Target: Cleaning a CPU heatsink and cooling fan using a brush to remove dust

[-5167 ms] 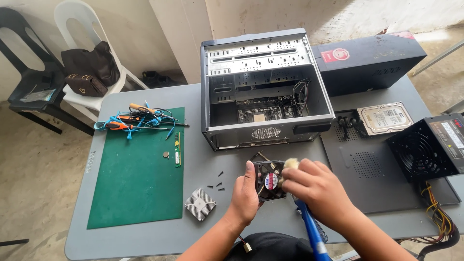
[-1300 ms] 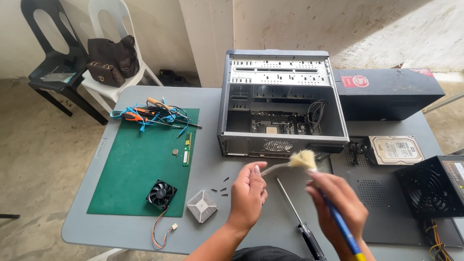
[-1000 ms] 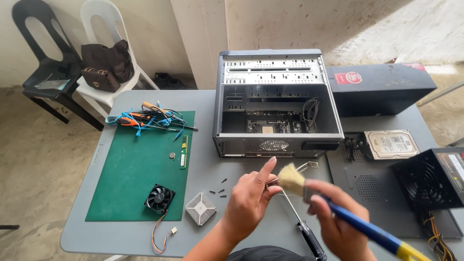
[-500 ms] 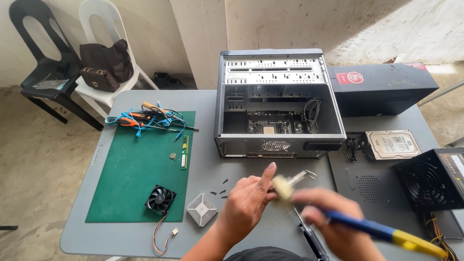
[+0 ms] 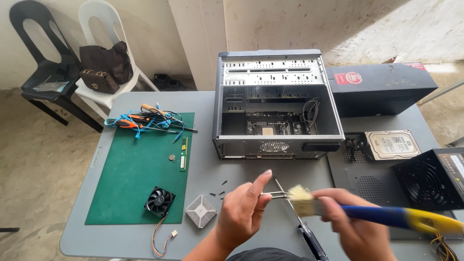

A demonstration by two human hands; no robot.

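Observation:
My left hand (image 5: pixel 244 215) pinches a small thin metal part (image 5: pixel 271 195) above the grey table (image 5: pixel 87 227), thumb pointing up. My right hand (image 5: pixel 355 229) grips a brush by its blue and yellow handle (image 5: pixel 391 217). The pale bristles (image 5: pixel 300 199) touch the metal part's right end. The right hand and brush are blurred by motion. A black-handled screwdriver (image 5: pixel 304 229) lies on the table under both hands. An open computer case (image 5: pixel 275 106) lies on its side behind them, with the motherboard visible inside.
A green mat (image 5: pixel 130 179) holds a small black fan (image 5: pixel 159 200), a memory stick (image 5: pixel 183 153), a coin cell (image 5: pixel 171 157) and tools with blue cables (image 5: pixel 145 121). A square heatsink (image 5: pixel 201 211) and loose screws (image 5: pixel 220 193) lie nearby. A hard drive (image 5: pixel 390 144), power supply (image 5: pixel 430 179) and black box (image 5: pixel 382 87) sit right.
The fan I held five seconds ago now lies on the mat. In the last second the brush dropped from upright to level, its handle swinging right while the bristles stay on the metal part.

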